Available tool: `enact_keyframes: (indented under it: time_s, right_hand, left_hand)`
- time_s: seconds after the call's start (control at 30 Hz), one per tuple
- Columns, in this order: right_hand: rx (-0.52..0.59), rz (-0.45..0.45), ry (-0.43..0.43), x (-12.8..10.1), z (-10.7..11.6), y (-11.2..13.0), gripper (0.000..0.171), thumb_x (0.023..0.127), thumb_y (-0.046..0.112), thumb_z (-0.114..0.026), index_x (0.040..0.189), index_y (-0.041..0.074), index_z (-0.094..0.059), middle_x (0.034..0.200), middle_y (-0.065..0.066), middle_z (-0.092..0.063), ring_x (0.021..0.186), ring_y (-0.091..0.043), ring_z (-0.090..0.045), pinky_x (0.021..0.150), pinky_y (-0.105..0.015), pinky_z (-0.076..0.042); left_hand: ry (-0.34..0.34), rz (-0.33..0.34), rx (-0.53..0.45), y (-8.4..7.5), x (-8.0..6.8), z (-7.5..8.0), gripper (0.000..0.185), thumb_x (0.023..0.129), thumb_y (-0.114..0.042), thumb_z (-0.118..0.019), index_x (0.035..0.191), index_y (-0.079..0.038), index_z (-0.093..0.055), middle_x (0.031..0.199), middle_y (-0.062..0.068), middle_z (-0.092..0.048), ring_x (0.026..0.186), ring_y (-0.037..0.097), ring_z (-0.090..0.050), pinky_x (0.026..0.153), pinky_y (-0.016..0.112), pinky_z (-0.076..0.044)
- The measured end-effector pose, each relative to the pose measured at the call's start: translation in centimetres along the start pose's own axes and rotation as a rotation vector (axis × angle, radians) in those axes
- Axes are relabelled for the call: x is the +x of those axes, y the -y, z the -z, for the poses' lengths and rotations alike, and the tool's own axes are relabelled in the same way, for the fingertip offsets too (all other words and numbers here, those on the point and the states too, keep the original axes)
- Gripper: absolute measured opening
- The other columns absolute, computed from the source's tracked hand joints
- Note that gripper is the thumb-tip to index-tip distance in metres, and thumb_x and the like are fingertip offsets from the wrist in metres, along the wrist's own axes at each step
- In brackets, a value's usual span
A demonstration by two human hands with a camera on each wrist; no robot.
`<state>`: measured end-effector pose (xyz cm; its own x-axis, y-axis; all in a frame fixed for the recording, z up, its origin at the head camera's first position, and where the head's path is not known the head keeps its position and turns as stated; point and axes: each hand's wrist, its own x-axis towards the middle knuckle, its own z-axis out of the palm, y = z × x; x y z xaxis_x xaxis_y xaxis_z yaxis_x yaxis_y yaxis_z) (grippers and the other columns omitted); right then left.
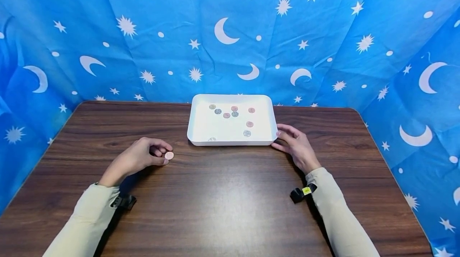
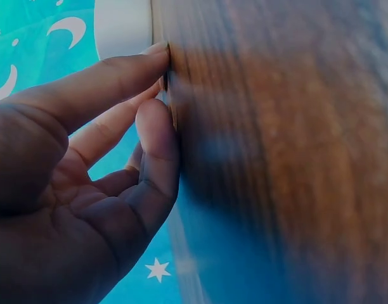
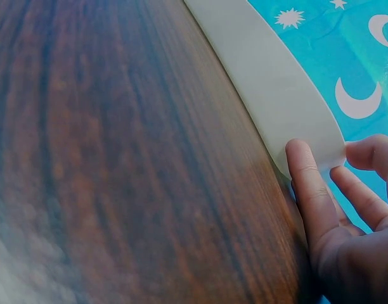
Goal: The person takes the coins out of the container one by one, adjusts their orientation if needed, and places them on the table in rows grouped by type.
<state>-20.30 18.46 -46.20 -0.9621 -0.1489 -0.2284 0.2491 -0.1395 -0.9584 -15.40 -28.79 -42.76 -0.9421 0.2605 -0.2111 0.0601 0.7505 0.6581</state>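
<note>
At the left part of the table, my left hand [image 1: 138, 155] pinches a copper coin [image 1: 169, 155] between thumb and fingertips, close over the wood. In the left wrist view the left hand [image 2: 105, 158] shows the thumb tip against the coin's thin dark edge. A white tray [image 1: 231, 143] stands at the table's back, holding several copper and silver coins. My right hand [image 1: 296, 145] holds its front right corner. The right wrist view shows the right hand's thumb against the tray's outer wall [image 3: 270, 82], with other fingertips around the corner.
The brown wooden table [image 1: 223, 209] ends just behind the tray. A blue cloth [image 1: 172, 21] with white moons and stars hangs behind and along both sides. Black wrist cameras hang from both pale sleeves [image 1: 336, 201].
</note>
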Motion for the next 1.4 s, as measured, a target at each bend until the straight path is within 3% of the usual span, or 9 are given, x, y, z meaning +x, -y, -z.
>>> enact_keyframes:
  time_s: [0.6, 0.83, 1.03, 1.23, 1.4]
  right_hand:
    - [0.002, -0.010, -0.007, 0.0, -0.2, 0.0, 0.046, 0.109, 0.012, -0.060, 0.152, 0.000, -0.050, 0.153, -0.020, -0.047, 0.119, -0.021, -0.065, 0.093, -0.035, -0.059]
    - [-0.004, 0.002, -0.007, 0.1, -0.2, 0.1, 0.046, 0.109, 0.012, -0.060, 0.152, -0.001, -0.050, 0.154, -0.020, -0.046, 0.118, -0.022, -0.064, 0.093, -0.035, -0.059]
    - [0.013, 0.011, 0.005, 0.2, -0.1, 0.0, 0.047, 0.108, 0.011, -0.060, 0.152, -0.002, -0.050, 0.153, -0.021, -0.046, 0.119, -0.022, -0.064, 0.093, -0.036, -0.059]
    - [0.012, 0.004, -0.017, 0.2, 0.1, -0.1, 0.045, 0.108, 0.010, -0.061, 0.151, -0.001, -0.052, 0.152, -0.020, -0.048, 0.118, -0.022, -0.064, 0.091, -0.036, -0.059]
    - [-0.001, 0.008, -0.014, 0.3, 0.1, -0.1, 0.045, 0.108, 0.011, -0.061, 0.151, 0.000, -0.052, 0.151, -0.021, -0.049, 0.120, -0.024, -0.063, 0.092, -0.037, -0.059]
  left_hand:
    - [0.001, 0.036, -0.013, -0.1, -0.1, -0.2, 0.021, 0.094, -0.006, -0.078, 0.114, -0.004, -0.076, 0.096, 0.005, -0.068, 0.087, 0.021, -0.058, 0.072, 0.028, -0.050]
    - [-0.019, 0.019, -0.032, -1.5, 0.5, 0.5, 0.019, 0.104, -0.017, -0.069, 0.117, -0.003, -0.074, 0.096, 0.008, -0.068, 0.076, 0.021, -0.058, 0.065, 0.033, -0.052]
    - [-0.058, -0.096, -0.092, -4.3, 2.7, 1.4, 0.024, 0.105, -0.023, -0.068, 0.121, -0.007, -0.074, 0.096, 0.015, -0.072, 0.074, 0.028, -0.063, 0.065, 0.037, -0.056]
    - [-0.012, -0.172, -0.105, -6.9, 5.7, 0.7, 0.027, 0.103, -0.018, -0.072, 0.126, -0.004, -0.073, 0.104, 0.014, -0.075, 0.082, 0.030, -0.072, 0.079, 0.045, -0.062]
    - [-0.019, -0.179, -0.032, -8.4, 8.1, -0.5, 0.023, 0.097, -0.005, -0.074, 0.120, -0.001, -0.076, 0.098, 0.009, -0.075, 0.085, 0.022, -0.070, 0.078, 0.034, -0.060]
